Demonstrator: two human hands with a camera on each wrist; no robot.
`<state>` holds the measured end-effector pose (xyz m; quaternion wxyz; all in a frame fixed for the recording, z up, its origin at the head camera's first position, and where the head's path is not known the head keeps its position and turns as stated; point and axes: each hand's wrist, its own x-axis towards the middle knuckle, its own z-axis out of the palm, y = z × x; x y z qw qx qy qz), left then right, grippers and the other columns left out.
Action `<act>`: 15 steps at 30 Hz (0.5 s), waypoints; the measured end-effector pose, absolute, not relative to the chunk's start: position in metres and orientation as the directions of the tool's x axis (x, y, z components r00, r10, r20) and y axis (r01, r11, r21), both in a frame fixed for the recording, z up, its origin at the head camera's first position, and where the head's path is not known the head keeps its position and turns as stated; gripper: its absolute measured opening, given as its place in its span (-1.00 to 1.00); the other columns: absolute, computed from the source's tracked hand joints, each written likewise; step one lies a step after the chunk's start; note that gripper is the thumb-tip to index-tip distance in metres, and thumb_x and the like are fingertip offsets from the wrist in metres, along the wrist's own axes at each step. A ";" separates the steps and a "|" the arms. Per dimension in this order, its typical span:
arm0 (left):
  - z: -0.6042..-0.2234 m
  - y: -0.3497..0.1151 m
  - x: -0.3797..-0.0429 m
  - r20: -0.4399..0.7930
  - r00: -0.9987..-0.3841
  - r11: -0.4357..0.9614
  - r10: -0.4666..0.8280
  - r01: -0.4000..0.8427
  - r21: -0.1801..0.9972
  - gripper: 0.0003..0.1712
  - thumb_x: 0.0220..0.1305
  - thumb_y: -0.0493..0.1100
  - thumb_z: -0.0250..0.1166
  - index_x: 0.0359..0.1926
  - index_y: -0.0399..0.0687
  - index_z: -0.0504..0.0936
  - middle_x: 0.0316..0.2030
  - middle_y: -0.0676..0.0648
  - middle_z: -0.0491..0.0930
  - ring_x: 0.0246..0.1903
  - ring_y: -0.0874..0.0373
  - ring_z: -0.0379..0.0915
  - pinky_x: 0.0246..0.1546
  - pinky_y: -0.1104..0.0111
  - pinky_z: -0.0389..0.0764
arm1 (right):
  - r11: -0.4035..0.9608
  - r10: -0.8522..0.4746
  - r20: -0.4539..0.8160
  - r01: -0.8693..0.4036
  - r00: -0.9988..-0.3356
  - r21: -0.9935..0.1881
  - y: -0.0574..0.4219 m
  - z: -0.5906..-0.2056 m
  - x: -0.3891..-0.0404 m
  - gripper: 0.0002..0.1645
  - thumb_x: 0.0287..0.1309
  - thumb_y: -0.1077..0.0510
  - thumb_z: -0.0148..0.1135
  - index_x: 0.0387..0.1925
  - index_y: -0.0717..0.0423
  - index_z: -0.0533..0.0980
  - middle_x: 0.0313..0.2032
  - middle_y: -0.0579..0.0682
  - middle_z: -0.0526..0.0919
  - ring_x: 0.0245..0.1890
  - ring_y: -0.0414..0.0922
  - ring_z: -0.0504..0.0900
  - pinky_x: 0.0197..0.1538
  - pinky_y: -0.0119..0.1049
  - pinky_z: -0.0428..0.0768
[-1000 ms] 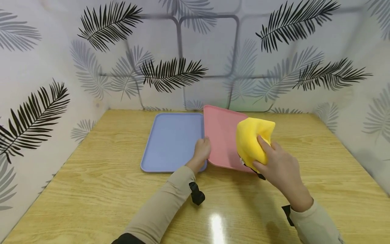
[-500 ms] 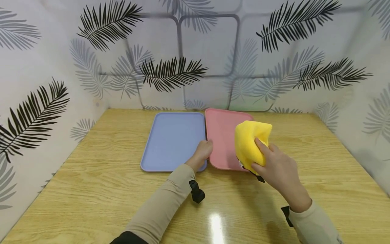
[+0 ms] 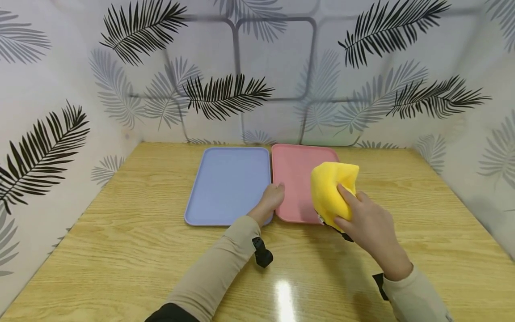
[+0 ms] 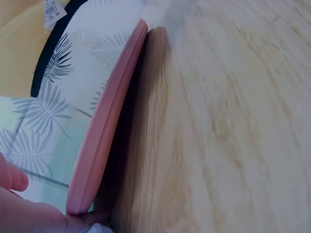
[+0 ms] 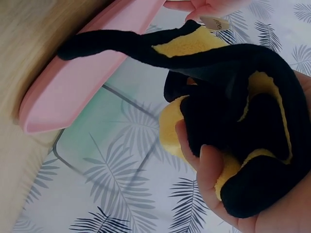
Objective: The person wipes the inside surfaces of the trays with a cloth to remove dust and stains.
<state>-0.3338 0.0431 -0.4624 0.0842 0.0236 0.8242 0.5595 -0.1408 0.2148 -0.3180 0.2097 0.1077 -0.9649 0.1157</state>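
Observation:
In the head view my left hand (image 3: 271,199) is at the left edge of a pink tray (image 3: 295,179). The left wrist view shows a finger tucked beneath the rim of this tray (image 4: 104,126), with the thumb raised above. A dark gap shows between that rim and the wood. My right hand (image 3: 372,223) grips a soft yellow cloth item with black trim (image 3: 331,190), bunched up over the tray's right side. Up close in the right wrist view, black bands hang from this cloth item (image 5: 228,68) and a small tag (image 5: 217,23) sticks out.
A blue tray (image 3: 231,188) lies flat just left of the pink one, overlapped by the left wrist at its near right corner. Both stand on a wood-grain table (image 3: 120,250). Behind rises a leaf-patterned backdrop (image 3: 277,120).
The pink tray has come down from a tilted pose and lies straighter beside the blue tray. My left hand has shifted slightly right with it; the right hand and cloth item hardly moved.

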 end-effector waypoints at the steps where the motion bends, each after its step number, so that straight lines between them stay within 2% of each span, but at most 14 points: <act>1: -0.466 0.045 -0.336 -0.104 -0.987 0.387 0.123 -0.048 0.921 -0.24 0.33 0.18 -0.24 0.12 -0.50 0.27 0.08 -0.28 0.34 0.12 -0.06 0.18 0.06 0.18 0.26 | 0.951 -0.163 0.431 -0.258 -0.887 -0.172 0.216 -0.319 -0.141 -0.28 -0.21 0.11 0.37 0.09 0.15 0.38 -0.49 0.09 0.37 -0.72 -0.12 0.23 -0.71 -0.26 0.24; 5: -0.503 0.056 -0.368 -0.112 -0.990 0.417 0.088 -0.065 0.907 -0.35 0.36 0.08 -0.24 0.11 -0.43 0.33 0.07 -0.24 0.36 0.09 -0.03 0.22 0.03 0.16 0.29 | 0.952 -0.169 0.434 -0.260 -0.885 -0.159 0.218 -0.322 -0.139 -0.29 -0.23 0.12 0.38 0.08 0.14 0.39 -0.47 0.11 0.38 -0.73 -0.12 0.23 -0.72 -0.27 0.25; 10: -0.542 0.064 -0.395 -0.025 -0.997 0.436 0.075 0.010 0.900 -0.22 0.28 0.25 -0.20 0.09 -0.40 0.34 0.05 -0.25 0.37 0.08 -0.02 0.24 0.02 0.18 0.31 | 0.954 -0.152 0.423 -0.245 -0.893 -0.174 0.222 -0.324 -0.136 -0.28 -0.19 0.15 0.35 0.11 0.12 0.36 -0.38 0.21 0.40 -0.71 -0.09 0.28 -0.73 -0.24 0.28; 12: -0.541 0.064 -0.391 0.003 -0.996 0.440 0.084 0.040 0.897 -0.18 0.26 0.28 -0.19 0.11 -0.43 0.31 0.07 -0.29 0.35 0.11 -0.06 0.21 0.04 0.16 0.29 | 0.960 -0.134 0.438 -0.226 -0.889 -0.166 0.226 -0.325 -0.134 -0.27 -0.19 0.16 0.35 0.13 0.09 0.34 -0.35 0.26 0.39 -0.69 -0.05 0.32 -0.75 -0.22 0.29; 15: -0.505 0.061 -0.358 -0.005 -0.995 0.459 0.101 0.042 0.887 -0.22 0.31 0.19 -0.19 0.13 -0.52 0.23 0.11 -0.38 0.27 0.13 -0.16 0.15 0.06 0.12 0.27 | 0.973 -0.097 0.501 -0.189 -0.860 -0.136 0.236 -0.327 -0.131 -0.27 -0.22 0.20 0.35 0.11 0.05 0.35 -0.38 0.29 0.37 -0.68 -0.01 0.33 -0.79 -0.19 0.27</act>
